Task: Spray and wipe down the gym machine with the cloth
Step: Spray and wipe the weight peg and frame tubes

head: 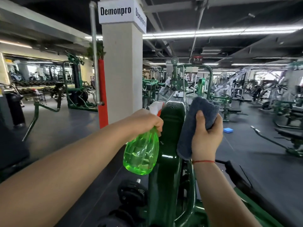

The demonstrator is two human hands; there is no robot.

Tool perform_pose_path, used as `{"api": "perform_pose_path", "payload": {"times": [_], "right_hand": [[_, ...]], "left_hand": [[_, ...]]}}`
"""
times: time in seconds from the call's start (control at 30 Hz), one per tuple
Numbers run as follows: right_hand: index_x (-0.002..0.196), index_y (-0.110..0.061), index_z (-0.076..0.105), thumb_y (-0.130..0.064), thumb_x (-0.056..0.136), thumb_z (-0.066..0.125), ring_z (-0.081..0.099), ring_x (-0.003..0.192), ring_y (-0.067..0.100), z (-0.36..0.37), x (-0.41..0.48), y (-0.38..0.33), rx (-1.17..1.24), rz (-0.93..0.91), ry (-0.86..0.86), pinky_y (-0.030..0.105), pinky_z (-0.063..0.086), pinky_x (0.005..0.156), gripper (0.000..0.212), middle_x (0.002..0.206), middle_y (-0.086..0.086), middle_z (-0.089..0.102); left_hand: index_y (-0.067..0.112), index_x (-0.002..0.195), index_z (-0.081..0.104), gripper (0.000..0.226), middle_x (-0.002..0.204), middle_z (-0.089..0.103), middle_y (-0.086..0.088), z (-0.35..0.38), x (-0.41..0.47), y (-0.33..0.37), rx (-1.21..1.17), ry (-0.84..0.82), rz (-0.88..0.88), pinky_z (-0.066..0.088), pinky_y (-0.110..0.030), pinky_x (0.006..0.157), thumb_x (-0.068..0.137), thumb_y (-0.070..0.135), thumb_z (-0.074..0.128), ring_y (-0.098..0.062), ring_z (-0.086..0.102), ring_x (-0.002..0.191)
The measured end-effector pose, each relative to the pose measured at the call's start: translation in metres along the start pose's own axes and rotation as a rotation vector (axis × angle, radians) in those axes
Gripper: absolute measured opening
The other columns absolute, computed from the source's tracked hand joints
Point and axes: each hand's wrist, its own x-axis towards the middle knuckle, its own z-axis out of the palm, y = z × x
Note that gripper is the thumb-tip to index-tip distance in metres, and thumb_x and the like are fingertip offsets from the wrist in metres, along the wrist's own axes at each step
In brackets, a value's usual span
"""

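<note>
Your left grip (pixel 146 122) clasps the translucent green plastic spray bottle (pixel 141 154), nozzle aimed at the glossy dark-green machine upright (pixel 170 122). Right of it, your right grip (pixel 207 136) clutches the folded grey cloth (pixel 195 118), ready to wipe.

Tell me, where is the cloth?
In the head view the cloth is right of centre, gripped in the right hand, held up just right of the green machine, opposite the spray bottle in the left hand.

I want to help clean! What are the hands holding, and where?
The left hand grips the green spray bottle by its neck. The right hand grips the folded grey cloth at its right side, thumb in front.
</note>
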Motion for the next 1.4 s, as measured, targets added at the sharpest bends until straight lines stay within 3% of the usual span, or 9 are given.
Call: {"api": "perform_pose_path", "payload": {"times": [0.13, 0.27, 0.37, 0.57, 0.73, 0.87, 1.07, 1.23, 1.4], "right_hand": [[0.123, -0.023, 0.063, -0.05, 0.084, 0.063, 0.053, 0.11, 0.025, 0.005, -0.002, 0.0, -0.355, -0.238, -0.195, 0.047, 0.044, 0.095, 0.048, 0.114, 0.001, 0.062], [0.127, -0.044, 0.06, -0.048, 0.082, 0.068, 0.047, 0.117, 0.028, 0.03, 0.016, -0.009, -0.889, -0.377, -0.553, 0.04, 0.032, 0.092, 0.045, 0.121, -0.006, 0.059], [0.122, -0.043, 0.063, -0.048, 0.085, 0.064, 0.051, 0.112, 0.029, 0.051, 0.047, -0.014, -0.904, -0.345, -0.656, 0.04, 0.032, 0.089, 0.038, 0.114, -0.005, 0.06], [0.098, -0.036, 0.06, -0.049, 0.08, 0.067, 0.062, 0.098, 0.029, 0.099, 0.134, 0.012, -0.943, -0.202, -0.802, 0.047, 0.049, 0.094, 0.023, 0.099, -0.002, 0.067], [0.091, -0.036, 0.054, -0.05, 0.082, 0.066, 0.063, 0.089, 0.027, 0.108, 0.173, 0.04, -0.887, -0.227, -0.873, 0.042, 0.053, 0.087, 0.02, 0.093, -0.003, 0.065], [0.101, -0.028, 0.06, -0.043, 0.089, 0.062, 0.062, 0.096, 0.029, 0.112, 0.195, 0.047, -0.917, -0.404, -0.933, 0.04, 0.051, 0.087, 0.019, 0.099, 0.001, 0.065], [0.133, -0.029, 0.053, -0.041, 0.095, 0.055, 0.053, 0.118, 0.033, 0.145, 0.244, 0.043, -0.942, -0.627, -0.845, 0.043, 0.041, 0.096, 0.04, 0.123, 0.008, 0.06], [0.121, -0.022, 0.057, -0.03, 0.092, 0.054, 0.051, 0.118, 0.027, 0.167, 0.227, 0.066, -1.372, -0.864, -0.933, 0.042, 0.034, 0.098, 0.03, 0.121, 0.005, 0.061], [0.109, -0.024, 0.062, -0.028, 0.094, 0.047, 0.054, 0.116, 0.025, 0.175, 0.212, 0.077, -1.34, -0.806, -1.019, 0.04, 0.028, 0.101, 0.022, 0.115, 0.002, 0.065]], "left_hand": [[0.024, 0.131, 0.057, 0.104, 0.12, 0.066, -0.002, -0.006, 0.014, -0.011, -0.028, 0.026, 0.032, 0.052, -0.051, 0.099, 0.03, 0.041, 0.071, -0.022, 0.065, 0.106], [0.031, 0.142, 0.049, 0.109, 0.125, 0.065, -0.013, -0.006, 0.004, -0.003, 0.016, 0.079, 0.072, 0.055, -0.05, 0.096, 0.035, 0.038, 0.069, -0.03, 0.065, 0.108], [0.037, 0.146, 0.042, 0.102, 0.121, 0.065, -0.01, -0.007, 0.006, 0.003, 0.051, 0.088, 0.077, 0.054, -0.049, 0.099, 0.048, 0.032, 0.068, -0.03, 0.064, 0.107], [0.03, 0.143, 0.046, 0.118, 0.125, 0.063, -0.006, -0.007, 0.032, 0.018, 0.017, 0.151, -0.027, 0.052, -0.046, 0.099, 0.027, 0.041, 0.067, -0.024, 0.062, 0.11], [0.045, 0.155, 0.023, 0.096, 0.134, 0.044, 0.006, 0.005, 0.037, 0.045, 0.022, 0.106, 0.027, 0.046, -0.029, 0.083, 0.077, 0.015, 0.069, -0.018, 0.048, 0.11], [0.052, 0.149, 0.027, 0.105, 0.136, 0.049, -0.007, 0.012, 0.043, 0.065, -0.026, 0.122, 0.002, 0.054, -0.051, 0.094, 0.057, 0.024, 0.067, -0.035, 0.062, 0.107], [0.049, 0.145, 0.037, 0.114, 0.131, 0.057, -0.003, 0.023, 0.068, 0.073, -0.044, 0.167, -0.077, 0.053, -0.052, 0.096, 0.038, 0.038, 0.074, -0.034, 0.061, 0.113], [0.045, 0.135, 0.051, 0.07, 0.127, 0.056, -0.002, 0.029, 0.078, 0.083, -0.004, 0.192, -0.109, 0.046, -0.03, 0.081, 0.074, 0.02, 0.075, -0.024, 0.053, 0.115], [0.015, 0.099, 0.068, 0.043, 0.114, 0.068, -0.016, 0.032, 0.08, 0.092, -0.028, 0.216, -0.279, 0.054, -0.041, 0.086, 0.058, 0.026, 0.078, -0.033, 0.065, 0.104]]}}
